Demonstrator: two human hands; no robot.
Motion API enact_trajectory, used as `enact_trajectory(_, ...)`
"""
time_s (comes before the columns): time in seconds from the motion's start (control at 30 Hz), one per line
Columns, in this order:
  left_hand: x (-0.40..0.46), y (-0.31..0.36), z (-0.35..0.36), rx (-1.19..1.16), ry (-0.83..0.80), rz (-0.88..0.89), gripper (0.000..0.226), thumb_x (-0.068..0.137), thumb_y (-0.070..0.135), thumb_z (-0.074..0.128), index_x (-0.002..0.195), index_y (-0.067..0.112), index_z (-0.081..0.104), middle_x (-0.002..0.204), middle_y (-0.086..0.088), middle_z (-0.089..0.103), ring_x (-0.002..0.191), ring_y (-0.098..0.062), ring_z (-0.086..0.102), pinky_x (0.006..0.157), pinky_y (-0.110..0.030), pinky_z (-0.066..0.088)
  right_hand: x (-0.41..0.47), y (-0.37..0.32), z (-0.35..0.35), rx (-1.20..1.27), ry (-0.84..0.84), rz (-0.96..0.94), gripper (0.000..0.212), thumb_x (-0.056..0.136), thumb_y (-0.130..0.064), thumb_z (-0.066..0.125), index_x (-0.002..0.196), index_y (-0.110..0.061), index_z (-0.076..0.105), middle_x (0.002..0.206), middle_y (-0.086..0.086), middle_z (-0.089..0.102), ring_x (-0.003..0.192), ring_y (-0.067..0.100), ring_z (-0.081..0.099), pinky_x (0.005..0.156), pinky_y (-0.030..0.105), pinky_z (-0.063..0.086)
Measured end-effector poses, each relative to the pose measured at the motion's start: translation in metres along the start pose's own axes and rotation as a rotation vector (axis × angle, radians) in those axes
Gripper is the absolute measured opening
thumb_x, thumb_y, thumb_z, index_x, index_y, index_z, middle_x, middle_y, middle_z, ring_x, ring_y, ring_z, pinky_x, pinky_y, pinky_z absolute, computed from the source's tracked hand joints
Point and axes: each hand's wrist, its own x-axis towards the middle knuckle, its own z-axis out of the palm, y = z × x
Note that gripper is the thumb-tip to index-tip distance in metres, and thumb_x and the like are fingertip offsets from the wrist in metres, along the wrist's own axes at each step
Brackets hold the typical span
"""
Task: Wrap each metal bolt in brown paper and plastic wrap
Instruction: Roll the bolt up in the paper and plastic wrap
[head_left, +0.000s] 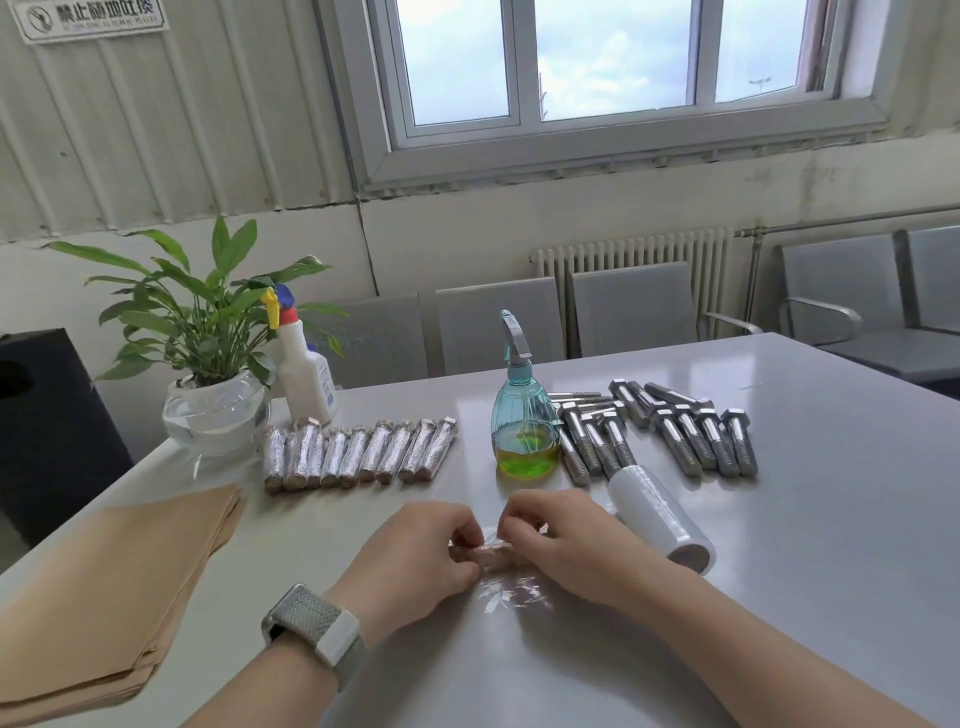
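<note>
In the head view, a white sign (91, 18) hangs on the wall far up and to the left of the hands; it carries black Chinese characters beside a crossed-out circle symbol, with a smaller line below too small to read. The white spray bottle (304, 371) beyond the left hand has a label whose print cannot be made out.

The bolt being wrapped (480, 553) lies crosswise between the two hands, low on the grey bench (831, 519). It shows as a short brownish roll under clear, shiny plastic wrap, with crinkled loose film (511, 595) spreading onto the bench just on the near side of it. The left hand (415, 556) pinches the roll's left end with curled fingers and thumb; a grey-banded watch (317, 631) sits on that wrist. The right hand (561, 540) grips the right end, fingers bent over the film. The hands are close together, both clamped on the roll.

Just beyond the left hand lies a row of finished wrapped bolts (358, 454), silvery with film, brown at the ends. Beyond the right hand lie bare steel bolts (675, 431) with hex heads, beside a teal spray bottle (524, 421) holding green liquid. A roll of plastic wrap (660, 517) lies just right of the right hand. A stack of brown paper (114, 587) lies left of the left hand.
</note>
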Motion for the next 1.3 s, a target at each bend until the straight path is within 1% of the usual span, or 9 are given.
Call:
enact_trajectory(0.1, -0.001, 0.000, 0.001, -0.010, 0.009, 0.001, 0.018, 0.079, 0.034, 0.069, 0.096, 0.030, 0.067, 0.097, 0.013, 0.068, 0.090, -0.004, 0.062, 0.078, -0.023, 0.050, 0.003, -0.008, 0.009, -0.063, 0.016, 0.008, 0.021, 0.088, -0.047, 0.061, 0.098, -0.030, 0.061, 0.080, -0.009, 0.063, 0.075, 0.007, 0.055, 0.069, 0.029, 0.046)
enact_trajectory(0.27, -0.001, -0.004, 0.003, -0.007, 0.003, 0.004, 0.025, 0.080, 0.039, 0.072, 0.102, 0.031, 0.065, 0.098, 0.013, 0.068, 0.090, -0.003, 0.061, 0.081, -0.023, 0.049, 0.004, -0.009, 0.016, -0.154, 0.038, 0.011, 0.030, 0.083, -0.048, 0.068, 0.108, -0.031, 0.067, 0.095, -0.007, 0.062, 0.091, 0.011, 0.058, 0.077, 0.030, 0.047)
enact_trajectory(0.43, -0.003, -0.008, -0.002, -0.225, -0.079, -0.032, 0.073, 0.076, 0.034, 0.073, 0.136, 0.047, 0.035, 0.100, 0.018, 0.066, 0.071, 0.002, 0.062, 0.068, -0.016, 0.047, 0.004, -0.007, 0.016, -0.182, -0.005, -0.003, 0.030, 0.082, -0.046, 0.071, 0.107, -0.029, 0.071, 0.090, -0.009, 0.052, 0.090, 0.014, 0.056, 0.075, 0.028, 0.042)
enact_trajectory(0.57, -0.012, -0.024, -0.016, -0.590, 0.099, -0.126, 0.042, 0.087, 0.015, 0.067, 0.120, 0.038, 0.054, 0.098, 0.009, 0.066, 0.051, -0.011, 0.057, 0.049, -0.018, 0.044, 0.003, -0.005, 0.015, -0.168, -0.018, -0.007, 0.027, 0.083, -0.039, 0.073, 0.107, -0.028, 0.072, 0.099, -0.006, 0.061, 0.094, 0.014, 0.057, 0.082, 0.028, 0.046)
enact_trajectory(0.7, -0.026, -0.060, -0.030, -0.490, 0.116, -0.178, 0.010, 0.082, 0.030, 0.077, 0.087, 0.037, 0.073, 0.089, 0.014, 0.067, 0.048, -0.008, 0.050, 0.050, -0.015, 0.042, 0.004, -0.006, 0.015, -0.161, -0.018, -0.014, 0.026, 0.083, -0.036, 0.074, 0.107, -0.027, 0.073, 0.100, -0.007, 0.060, 0.093, 0.014, 0.057, 0.081, 0.027, 0.046)
enact_trajectory(0.8, -0.032, -0.072, -0.032, -0.449, -0.017, -0.160, 0.022, 0.068, 0.047, 0.082, 0.088, 0.045, 0.074, 0.090, 0.011, 0.066, 0.051, -0.004, 0.042, 0.050, -0.017, 0.037, 0.004, -0.006, 0.015, -0.162, -0.017, -0.019, 0.025, 0.083, -0.034, 0.074, 0.106, -0.025, 0.073, 0.096, -0.009, 0.056, 0.092, 0.014, 0.057, 0.080, 0.026, 0.045)
enact_trajectory(1.0, -0.030, -0.069, -0.021, -0.359, -0.036, -0.109, 0.021, 0.071, 0.042, 0.083, 0.089, 0.039, 0.072, 0.084, 0.009, 0.063, 0.054, -0.002, 0.041, 0.054, -0.015, 0.035, 0.004, -0.007, 0.017, -0.147, -0.006, -0.026, 0.023, 0.083, -0.033, 0.074, 0.105, -0.025, 0.073, 0.090, -0.013, 0.051, 0.090, 0.012, 0.056, 0.081, 0.025, 0.045)
enact_trajectory(1.17, -0.035, -0.061, -0.014, -0.007, -0.009, -0.058, 0.022, 0.088, 0.050, 0.062, 0.097, 0.031, 0.055, 0.092, 0.016, 0.060, 0.082, -0.002, 0.054, 0.078, -0.022, 0.042, 0.001, -0.008, 0.017, -0.125, 0.014, -0.001, 0.021, 0.083, -0.031, 0.075, 0.102, -0.023, 0.073, 0.089, -0.012, 0.053, 0.089, 0.010, 0.056, 0.081, 0.021, 0.044)
enact_trajectory(1.3, -0.027, -0.045, -0.022, -0.464, 0.073, -0.054, 0.015, 0.087, 0.033, 0.070, 0.096, 0.027, 0.059, 0.084, 0.000, 0.069, 0.071, -0.008, 0.057, 0.069, -0.027, 0.047, -0.004, -0.011, 0.014, -0.100, 0.057, 0.040, 0.021, 0.082, -0.028, 0.075, 0.100, -0.019, 0.072, 0.087, -0.013, 0.056, 0.086, 0.009, 0.053, 0.072, 0.011, 0.034)
